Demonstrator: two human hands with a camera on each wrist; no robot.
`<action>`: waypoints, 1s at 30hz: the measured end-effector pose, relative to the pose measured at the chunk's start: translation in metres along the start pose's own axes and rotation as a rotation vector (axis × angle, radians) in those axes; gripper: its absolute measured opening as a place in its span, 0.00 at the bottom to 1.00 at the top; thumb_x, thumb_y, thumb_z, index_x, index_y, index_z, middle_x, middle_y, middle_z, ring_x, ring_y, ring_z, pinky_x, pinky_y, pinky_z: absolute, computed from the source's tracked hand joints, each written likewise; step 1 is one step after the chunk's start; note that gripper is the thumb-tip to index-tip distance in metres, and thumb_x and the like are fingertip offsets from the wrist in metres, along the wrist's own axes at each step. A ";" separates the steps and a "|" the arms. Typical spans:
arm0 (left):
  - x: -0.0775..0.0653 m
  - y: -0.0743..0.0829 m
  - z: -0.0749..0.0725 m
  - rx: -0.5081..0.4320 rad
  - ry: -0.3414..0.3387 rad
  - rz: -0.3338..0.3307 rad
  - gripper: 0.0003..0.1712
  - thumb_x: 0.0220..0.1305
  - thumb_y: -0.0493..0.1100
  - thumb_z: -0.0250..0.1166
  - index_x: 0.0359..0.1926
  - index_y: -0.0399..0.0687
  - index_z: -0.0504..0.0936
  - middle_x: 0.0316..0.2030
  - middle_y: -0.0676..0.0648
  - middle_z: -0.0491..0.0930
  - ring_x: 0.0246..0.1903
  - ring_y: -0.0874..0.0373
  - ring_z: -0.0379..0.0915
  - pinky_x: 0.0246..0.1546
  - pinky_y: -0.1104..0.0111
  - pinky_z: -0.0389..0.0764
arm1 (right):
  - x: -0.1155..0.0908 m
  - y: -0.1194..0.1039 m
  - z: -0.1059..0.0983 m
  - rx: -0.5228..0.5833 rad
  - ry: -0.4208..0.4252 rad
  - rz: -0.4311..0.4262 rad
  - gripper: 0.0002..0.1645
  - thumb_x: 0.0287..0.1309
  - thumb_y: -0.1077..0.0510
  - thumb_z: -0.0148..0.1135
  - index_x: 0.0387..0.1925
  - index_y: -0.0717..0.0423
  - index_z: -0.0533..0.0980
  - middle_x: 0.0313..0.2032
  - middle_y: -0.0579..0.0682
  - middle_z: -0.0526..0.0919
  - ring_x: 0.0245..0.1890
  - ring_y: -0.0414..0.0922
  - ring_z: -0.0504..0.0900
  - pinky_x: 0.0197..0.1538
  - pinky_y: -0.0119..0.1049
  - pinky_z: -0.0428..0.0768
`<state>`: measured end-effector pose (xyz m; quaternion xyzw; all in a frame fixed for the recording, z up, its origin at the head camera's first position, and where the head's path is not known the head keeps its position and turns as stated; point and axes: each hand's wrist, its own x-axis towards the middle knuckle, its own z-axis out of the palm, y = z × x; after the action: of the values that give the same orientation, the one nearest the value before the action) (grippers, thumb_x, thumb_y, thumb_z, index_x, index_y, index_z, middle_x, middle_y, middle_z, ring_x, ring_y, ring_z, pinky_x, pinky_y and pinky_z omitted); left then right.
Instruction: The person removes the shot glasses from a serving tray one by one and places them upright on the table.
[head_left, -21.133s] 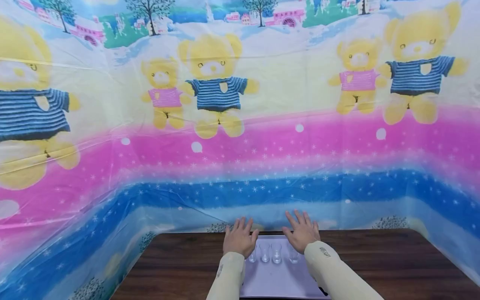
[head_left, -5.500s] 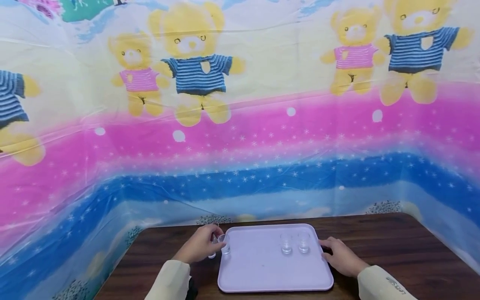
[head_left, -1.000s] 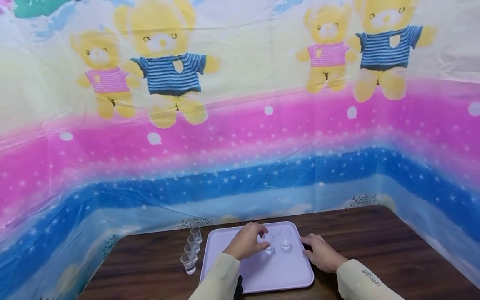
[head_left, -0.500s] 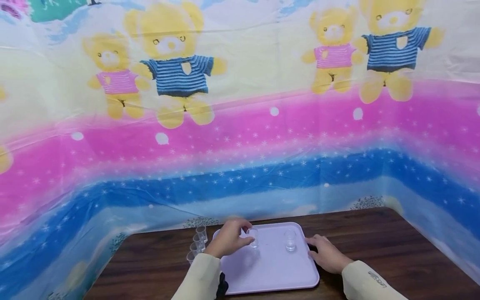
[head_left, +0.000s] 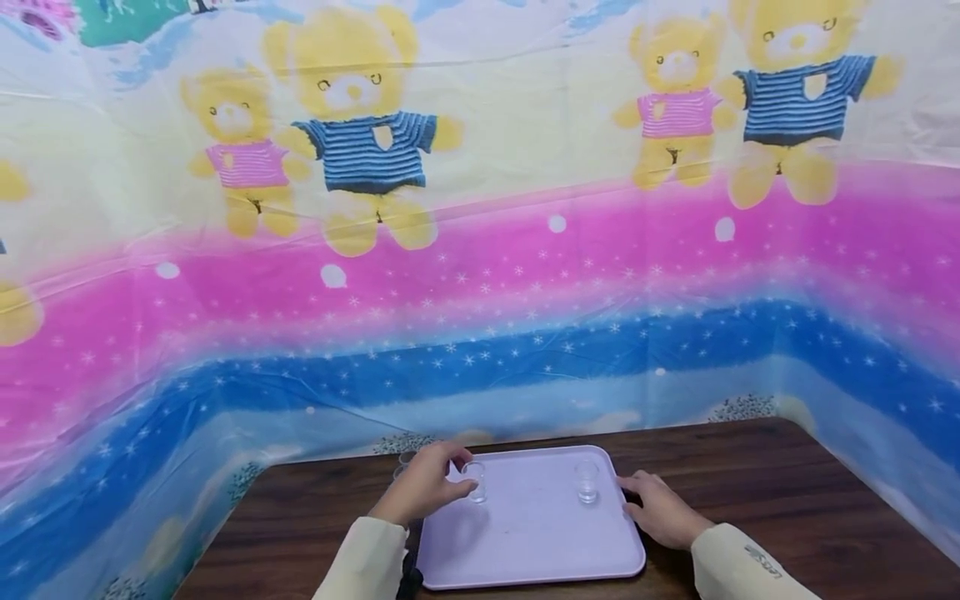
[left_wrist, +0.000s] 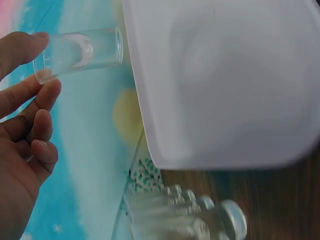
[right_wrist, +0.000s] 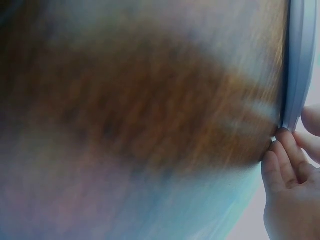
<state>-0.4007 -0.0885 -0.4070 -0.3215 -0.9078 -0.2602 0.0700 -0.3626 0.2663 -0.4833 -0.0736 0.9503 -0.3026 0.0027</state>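
Observation:
My left hand (head_left: 429, 483) pinches a small clear shot glass (head_left: 476, 485) between thumb and fingertips, upright over the left part of the lilac tray (head_left: 540, 546). In the left wrist view the thumb and fingers grip the held glass (left_wrist: 80, 52) near its rim, its base pointing away from the palm. A second shot glass (head_left: 587, 483) stands on the tray near its right side. My right hand (head_left: 662, 510) holds the tray's right edge, thumb and fingers at the rim (right_wrist: 300, 60). Several more shot glasses (left_wrist: 185, 217) stand in a row left of the tray, mostly hidden by my left hand in the head view.
The tray lies on a dark wooden table (head_left: 750, 500). Behind and around the table hangs a printed bear cloth (head_left: 487, 358). The table's back edge runs close beyond the tray.
My left hand has lifted one shot glass from beside the other on the tray's right side and carried it left across the tray. My right hand stays at the tray's right edge.

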 end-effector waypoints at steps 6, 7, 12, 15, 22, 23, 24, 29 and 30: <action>-0.012 -0.008 -0.012 0.014 -0.007 -0.034 0.15 0.54 0.44 0.71 0.42 0.43 0.82 0.31 0.53 0.76 0.28 0.59 0.70 0.27 0.68 0.72 | -0.001 0.000 -0.002 0.008 -0.003 0.004 0.25 0.59 0.66 0.60 0.59 0.65 0.71 0.41 0.50 0.74 0.46 0.50 0.72 0.44 0.48 0.73; -0.014 -0.009 -0.014 0.016 -0.008 -0.041 0.15 0.53 0.44 0.71 0.42 0.43 0.82 0.31 0.52 0.76 0.28 0.60 0.69 0.27 0.68 0.72 | -0.001 0.000 -0.002 0.008 -0.004 0.001 0.25 0.60 0.66 0.60 0.59 0.65 0.71 0.41 0.50 0.74 0.46 0.50 0.72 0.44 0.48 0.73; -0.029 -0.016 -0.021 0.028 0.014 -0.039 0.15 0.51 0.41 0.71 0.41 0.42 0.82 0.29 0.51 0.75 0.27 0.59 0.68 0.26 0.68 0.71 | 0.000 0.000 -0.001 0.006 -0.004 -0.003 0.25 0.60 0.66 0.60 0.59 0.65 0.71 0.41 0.50 0.74 0.46 0.50 0.73 0.45 0.48 0.73; -0.039 -0.019 -0.025 0.048 0.043 -0.024 0.14 0.48 0.40 0.71 0.38 0.43 0.82 0.28 0.52 0.75 0.27 0.60 0.68 0.26 0.68 0.72 | 0.000 -0.001 0.001 0.006 0.001 -0.006 0.25 0.59 0.66 0.60 0.59 0.65 0.71 0.41 0.50 0.74 0.46 0.50 0.73 0.45 0.48 0.73; -0.067 -0.026 -0.036 0.067 0.069 -0.025 0.12 0.45 0.40 0.72 0.34 0.46 0.81 0.26 0.55 0.74 0.27 0.60 0.69 0.26 0.70 0.72 | 0.000 -0.001 0.000 0.011 -0.003 -0.007 0.25 0.60 0.66 0.60 0.59 0.66 0.71 0.41 0.50 0.74 0.46 0.50 0.73 0.45 0.48 0.73; -0.071 -0.027 -0.038 0.068 0.070 -0.021 0.12 0.45 0.40 0.72 0.34 0.45 0.81 0.26 0.54 0.75 0.27 0.60 0.69 0.26 0.70 0.72 | 0.000 -0.001 0.000 0.008 -0.004 -0.009 0.25 0.60 0.66 0.60 0.59 0.66 0.71 0.41 0.50 0.74 0.46 0.50 0.73 0.45 0.48 0.73; -0.075 -0.029 -0.040 0.071 0.072 -0.016 0.12 0.46 0.39 0.72 0.34 0.45 0.81 0.26 0.55 0.74 0.26 0.61 0.68 0.26 0.70 0.72 | -0.001 -0.002 0.000 0.008 -0.003 -0.006 0.25 0.60 0.66 0.60 0.59 0.66 0.71 0.41 0.50 0.74 0.46 0.50 0.72 0.46 0.48 0.73; -0.090 -0.034 -0.046 0.059 0.039 -0.043 0.12 0.47 0.40 0.72 0.35 0.44 0.81 0.26 0.56 0.73 0.25 0.63 0.66 0.24 0.71 0.70 | -0.001 -0.002 -0.001 -0.004 -0.006 -0.005 0.25 0.60 0.66 0.60 0.59 0.66 0.71 0.42 0.51 0.74 0.47 0.51 0.73 0.47 0.50 0.73; -0.092 -0.035 -0.047 0.053 0.028 -0.057 0.12 0.48 0.40 0.72 0.35 0.44 0.81 0.26 0.56 0.73 0.26 0.63 0.66 0.24 0.71 0.70 | 0.000 -0.002 -0.001 -0.003 -0.006 -0.004 0.25 0.60 0.66 0.60 0.59 0.66 0.71 0.42 0.51 0.74 0.47 0.51 0.73 0.47 0.50 0.73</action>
<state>-0.3521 -0.1864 -0.4089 -0.2900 -0.9220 -0.2426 0.0836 -0.3621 0.2656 -0.4810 -0.0765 0.9505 -0.3011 0.0046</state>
